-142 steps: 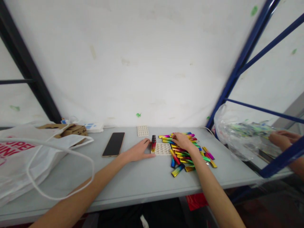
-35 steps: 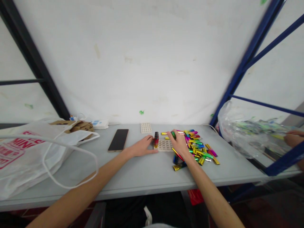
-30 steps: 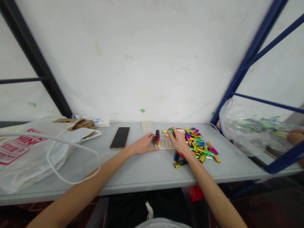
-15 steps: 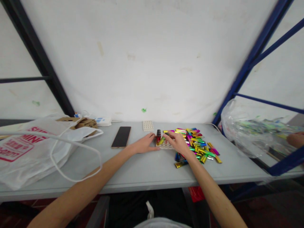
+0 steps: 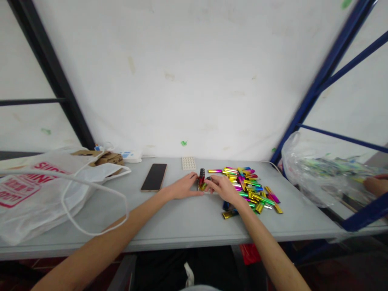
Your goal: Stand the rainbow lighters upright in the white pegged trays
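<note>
A small white tray with holes (image 5: 211, 192) lies in front of me, mostly covered by my hands. Along its left end stands a row of shiny red lighters (image 5: 201, 177) with black tops. My left hand (image 5: 183, 187) holds the tray's left side, fingers at the back and thumb along the front. Pinched in my right hand (image 5: 223, 188) is a yellow-green lighter (image 5: 203, 186) with a dark top, right beside the row; my fingers partly hide it. Just right of that hand is a loose pile of metallic, many-coloured lighters (image 5: 257, 198).
A second white holed tray (image 5: 188, 163) lies near the wall. To the left are a phone (image 5: 154, 177), a white plastic bag (image 5: 45, 198) with a cable over it, and cardboard (image 5: 106, 157). At right, another person's hand (image 5: 376, 185) shows beyond a blue frame (image 5: 315, 91) and clear plastic bag (image 5: 300, 178).
My right hand has tilted the yellow-green lighter up and brought it closer to the red row, moving slightly left and nearer me. My left hand stays at the tray.
</note>
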### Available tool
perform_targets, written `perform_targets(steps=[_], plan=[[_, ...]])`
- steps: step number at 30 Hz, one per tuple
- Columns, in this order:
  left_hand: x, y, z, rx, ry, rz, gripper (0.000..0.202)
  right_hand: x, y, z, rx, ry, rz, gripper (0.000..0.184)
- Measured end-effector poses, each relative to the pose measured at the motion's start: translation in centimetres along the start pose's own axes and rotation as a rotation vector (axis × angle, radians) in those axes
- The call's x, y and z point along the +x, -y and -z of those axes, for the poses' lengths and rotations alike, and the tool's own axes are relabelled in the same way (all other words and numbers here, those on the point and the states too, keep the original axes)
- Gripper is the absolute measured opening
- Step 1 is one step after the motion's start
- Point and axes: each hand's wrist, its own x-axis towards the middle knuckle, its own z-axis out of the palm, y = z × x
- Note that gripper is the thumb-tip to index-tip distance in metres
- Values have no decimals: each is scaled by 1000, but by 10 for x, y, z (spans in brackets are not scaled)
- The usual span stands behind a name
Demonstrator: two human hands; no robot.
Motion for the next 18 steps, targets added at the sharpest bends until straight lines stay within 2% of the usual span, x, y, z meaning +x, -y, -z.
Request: perform_targets(steps=[6,14,18], plan=[[0,-1,-1,-7,-6,5,59,0,3,-2,-66,-2,-3,42],[0,-3,1,-4,5,5,55,4,6,-16,-452,-3,6,33],[-1,-5,3,26,5,22,56,2,3,-12,-395,42,44,30]])
